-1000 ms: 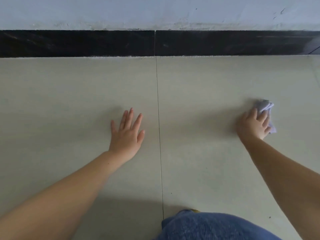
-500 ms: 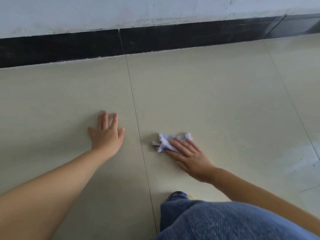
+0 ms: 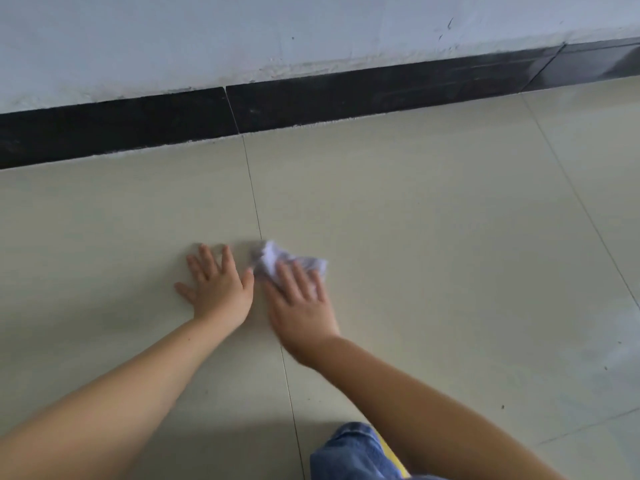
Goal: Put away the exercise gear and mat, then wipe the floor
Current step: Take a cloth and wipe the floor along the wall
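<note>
Since half a second before, I saw the right hand (image 3: 300, 308) sweep the crumpled white cloth (image 3: 277, 259) leftward until it crossed the grout line (image 3: 254, 202) and sat just beside the left hand (image 3: 218, 285). The black baseboard (image 3: 311, 102) and pale wall (image 3: 242, 36) bounded the far edge; the beige tiled floor (image 3: 433, 237) lay open to the right. The right fingers (image 3: 294, 275) lay straight and flat, pressing the cloth's near part, its bulk beyond the fingertips. The left fingers (image 3: 207, 261) were spread wide, flat on the floor. A blue denim knee (image 3: 349, 452) showed below.
</note>
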`<state>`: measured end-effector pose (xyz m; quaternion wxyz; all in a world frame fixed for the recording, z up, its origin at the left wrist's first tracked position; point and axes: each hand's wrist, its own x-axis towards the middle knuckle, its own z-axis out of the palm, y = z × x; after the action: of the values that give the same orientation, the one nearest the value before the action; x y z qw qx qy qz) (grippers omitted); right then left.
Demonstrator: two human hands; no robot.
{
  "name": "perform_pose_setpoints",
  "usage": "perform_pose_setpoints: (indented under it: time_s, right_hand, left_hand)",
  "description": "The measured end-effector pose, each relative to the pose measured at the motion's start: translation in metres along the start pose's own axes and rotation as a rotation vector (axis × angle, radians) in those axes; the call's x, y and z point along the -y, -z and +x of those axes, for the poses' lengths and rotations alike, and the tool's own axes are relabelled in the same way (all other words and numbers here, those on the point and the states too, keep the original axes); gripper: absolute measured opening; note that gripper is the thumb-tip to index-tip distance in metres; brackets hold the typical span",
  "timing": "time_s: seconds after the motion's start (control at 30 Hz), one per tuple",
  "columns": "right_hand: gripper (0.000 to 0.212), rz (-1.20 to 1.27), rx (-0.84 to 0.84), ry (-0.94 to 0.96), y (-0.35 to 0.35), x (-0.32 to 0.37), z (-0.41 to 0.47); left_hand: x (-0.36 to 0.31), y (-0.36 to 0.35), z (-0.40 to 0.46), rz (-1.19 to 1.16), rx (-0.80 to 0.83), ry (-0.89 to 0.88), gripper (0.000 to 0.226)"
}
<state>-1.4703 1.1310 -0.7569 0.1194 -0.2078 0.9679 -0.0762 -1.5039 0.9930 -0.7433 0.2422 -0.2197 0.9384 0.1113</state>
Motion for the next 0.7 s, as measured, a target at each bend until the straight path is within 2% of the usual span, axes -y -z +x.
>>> perform_pose_setpoints:
  time_s: [0.1,0.17,0.2,0.27,0.3,0.37,0.43,0.5,0.53,0.57,0.63,0.7]
  right_hand:
    - [0.058,-0.010,0.150,0.270,0.008,-0.015,0.006]
    - [0.052,-0.051,0.078,0.368,0.012,-0.071,0.011]
    - [0.051,-0.059,0.046,0.341,0.017,-0.107,0.012]
    - [0.056,-0.033,-0.027,0.173,0.029,-0.178,0.010]
    - [0.059,-0.014,-0.056,0.025,0.039,-0.209,0.007]
    - [0.060,0.052,-0.046,-0.416,0.058,-0.253,0.000]
    - [0.060,0.126,-0.027,-0.818,0.064,-0.267,0.007]
    - [0.063,0.142,0.006,-1.017,0.066,-0.242,0.029]
    - [0.063,0.162,0.009,-1.013,0.062,-0.220,0.041]
    - [0.061,0.138,-0.023,-0.928,0.051,-0.196,0.051]
    - [0.056,0.023,-0.123,-0.593,0.028,-0.138,0.059]
    - [0.056,0.017,-0.083,-0.209,0.015,-0.078,0.055]
  left_hand:
    - [0.005,0.001,0.001,-0.068,-0.002,-0.017,0.055]
    - [0.010,0.004,0.000,-0.088,0.031,-0.050,0.057]
    - [0.011,0.006,-0.001,-0.070,0.058,-0.064,0.059]
    - [0.013,0.008,-0.001,0.025,0.117,-0.089,0.069]
    - [0.014,0.009,-0.001,0.082,0.142,-0.100,0.077]
    - [0.014,0.012,-0.001,0.146,0.191,-0.116,0.092]
    - [0.014,0.018,0.000,0.160,0.251,-0.125,0.104]
    - [0.013,0.023,0.001,0.178,0.307,-0.133,0.113]
    - [0.013,0.025,0.001,0.188,0.325,-0.135,0.116]
    - [0.013,0.026,0.001,0.198,0.335,-0.135,0.119]
    - [0.012,0.025,0.000,0.211,0.339,-0.135,0.123]
    - [0.013,0.023,0.001,0.205,0.336,-0.132,0.124]
